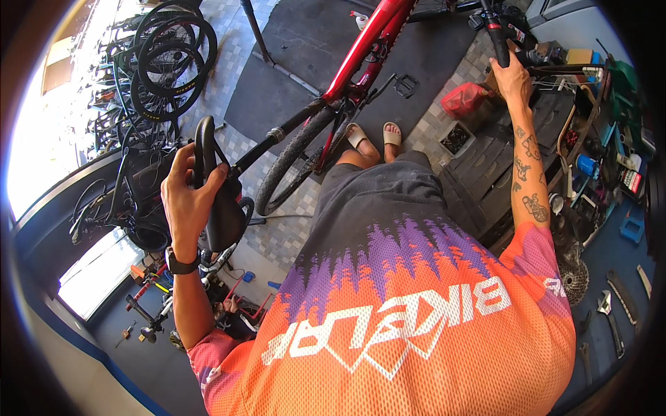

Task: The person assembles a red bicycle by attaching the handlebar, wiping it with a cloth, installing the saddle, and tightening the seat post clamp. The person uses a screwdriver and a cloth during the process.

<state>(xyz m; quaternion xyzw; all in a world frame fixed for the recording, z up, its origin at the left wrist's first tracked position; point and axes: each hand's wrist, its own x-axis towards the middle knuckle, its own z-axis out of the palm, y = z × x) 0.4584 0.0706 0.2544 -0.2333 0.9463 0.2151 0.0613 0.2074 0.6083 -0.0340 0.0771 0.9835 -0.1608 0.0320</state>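
Observation:
A red bicycle stretches across the upper middle, its black saddle toward my left and its handlebar toward my right. My left hand grips the saddle from the side, thumb on the near face and fingers on the far side. At the upper right, my right hand is closed around the black handlebar grip near its end. A seatpost runs from the saddle to the frame. Below it shows a knobbly rear tire, and a flat black pedal sticks out beyond.
Several bicycles and wheels crowd the far left. A dark mat covers part of the tiled floor. At right are a cluttered workbench, a red container, an adjustable wrench and a cassette. Another person is low at left.

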